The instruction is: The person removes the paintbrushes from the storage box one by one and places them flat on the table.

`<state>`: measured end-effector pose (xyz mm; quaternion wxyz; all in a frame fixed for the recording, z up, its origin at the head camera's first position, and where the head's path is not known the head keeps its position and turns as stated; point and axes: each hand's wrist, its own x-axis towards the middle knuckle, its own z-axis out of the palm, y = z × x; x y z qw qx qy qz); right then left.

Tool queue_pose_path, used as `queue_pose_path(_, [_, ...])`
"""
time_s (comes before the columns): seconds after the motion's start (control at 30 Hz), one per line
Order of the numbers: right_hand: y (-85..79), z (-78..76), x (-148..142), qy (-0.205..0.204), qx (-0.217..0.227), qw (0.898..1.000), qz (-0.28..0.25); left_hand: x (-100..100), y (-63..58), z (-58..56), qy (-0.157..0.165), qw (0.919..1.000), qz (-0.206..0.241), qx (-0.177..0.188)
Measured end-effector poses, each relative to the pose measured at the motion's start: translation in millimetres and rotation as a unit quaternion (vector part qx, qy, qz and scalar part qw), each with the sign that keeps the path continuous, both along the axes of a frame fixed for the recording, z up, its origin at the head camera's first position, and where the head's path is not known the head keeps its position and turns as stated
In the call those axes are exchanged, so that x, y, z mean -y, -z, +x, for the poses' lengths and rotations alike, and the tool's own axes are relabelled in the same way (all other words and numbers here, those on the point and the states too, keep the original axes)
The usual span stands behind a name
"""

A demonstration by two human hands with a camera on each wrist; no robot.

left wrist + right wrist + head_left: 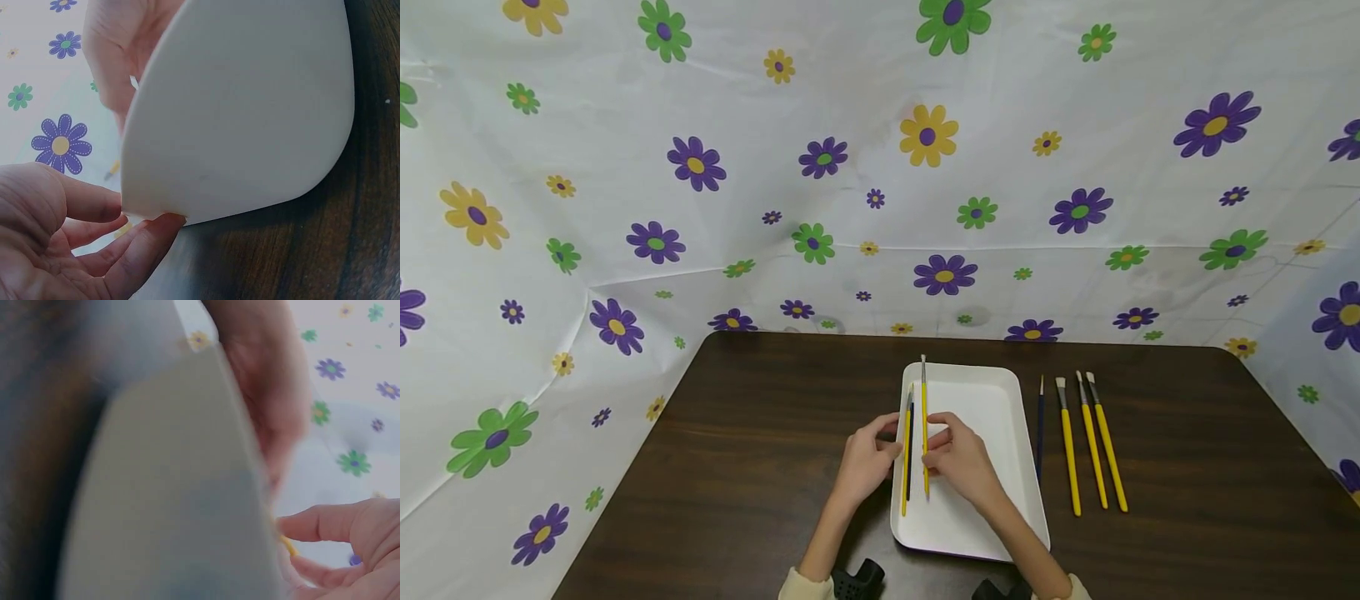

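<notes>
A white tray (985,500) lies on the table. My left hand (867,458) is at its left edge; in the left wrist view the thumb and fingers (147,250) pinch the tray's rim. Over the tray's left part, my right hand (962,458) pinches a yellow-handled paintbrush (924,400), bristles pointing away from me. The right wrist view shows a bit of its yellow handle (288,545) between thumb and fingers. Left of it, along the tray's left side, lie another yellow paintbrush (905,475) and a dark-handled paintbrush (911,454), side by side.
Right of the tray, a dark blue paintbrush (1041,425) lies close to its rim. Three yellow flat paintbrushes, the nearest one (1070,458) among them, lie farther right on the dark wooden table (760,433). A flower-patterned sheet (850,192) hangs behind the table.
</notes>
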<state>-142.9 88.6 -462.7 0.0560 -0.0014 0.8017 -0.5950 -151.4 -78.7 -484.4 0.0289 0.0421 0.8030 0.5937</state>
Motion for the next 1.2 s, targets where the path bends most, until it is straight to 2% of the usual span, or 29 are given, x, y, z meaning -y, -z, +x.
queue_pose_path(0.13, [-10.1, -4.5, -14.7, 0.025, 0.009, 1.000, -0.007, -0.9, -0.9, 0.3, -0.005, 1.0000, -0.001, 0.006])
queue_pose_path(0.3, [-16.1, -10.2, -32.7, 0.037, 0.016, 0.999, 0.006, -1.0, -1.4, 1.2, -0.005, 1.0000, 0.008, 0.002])
queue_pose_path(0.6, [-23.9, -15.4, -62.3, 0.016, 0.011, 0.999, 0.026, -1.1, -2.6, 2.5, -0.005, 0.9998, 0.017, 0.008])
queue_pose_path(0.9, [-25.7, -20.9, -99.6, 0.007, -0.015, 0.994, 0.105, -2.2, -3.3, 1.6, -0.010, 0.9999, 0.007, 0.008])
queue_pose_path(1.2, [-25.5, -22.3, -120.5, -0.001, -0.007, 0.994, 0.108, -1.9, -3.1, 2.1, -0.007, 0.9998, 0.016, 0.013])
